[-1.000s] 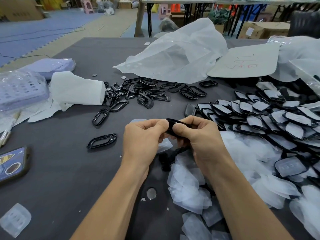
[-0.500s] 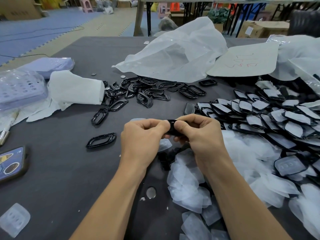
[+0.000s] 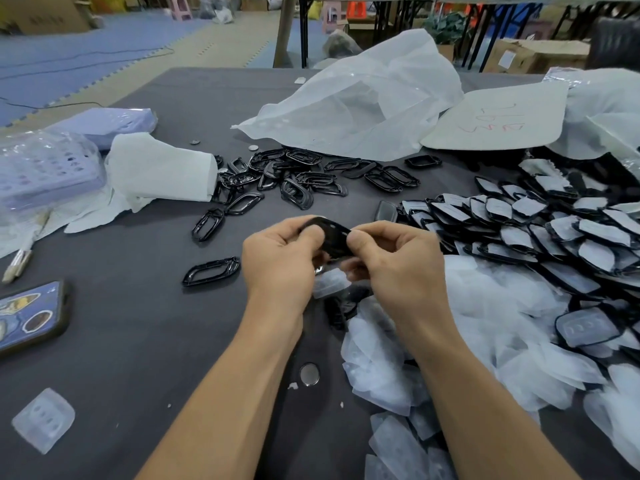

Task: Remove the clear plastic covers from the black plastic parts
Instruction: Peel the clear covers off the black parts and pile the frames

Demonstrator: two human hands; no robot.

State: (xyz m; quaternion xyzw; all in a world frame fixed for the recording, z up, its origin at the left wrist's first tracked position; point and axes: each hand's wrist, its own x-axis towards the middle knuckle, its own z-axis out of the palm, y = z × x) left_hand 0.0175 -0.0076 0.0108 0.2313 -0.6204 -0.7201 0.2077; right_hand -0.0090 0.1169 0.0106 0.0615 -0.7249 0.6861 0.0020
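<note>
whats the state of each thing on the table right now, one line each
black oval plastic part: held between both hands
left hand: pinching the part
right hand: pinching the part
black parts piled at right: clear covers on
black ring-shaped frames: bare, loose
clear plastic covers heap: removed, loose

the left hand [image 3: 278, 261] and right hand [image 3: 398, 268] hide most of the black part [image 3: 333, 237] between them.

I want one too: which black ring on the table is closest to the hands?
The lone ring lying just left of the left hand, nearer than the pile.
</note>
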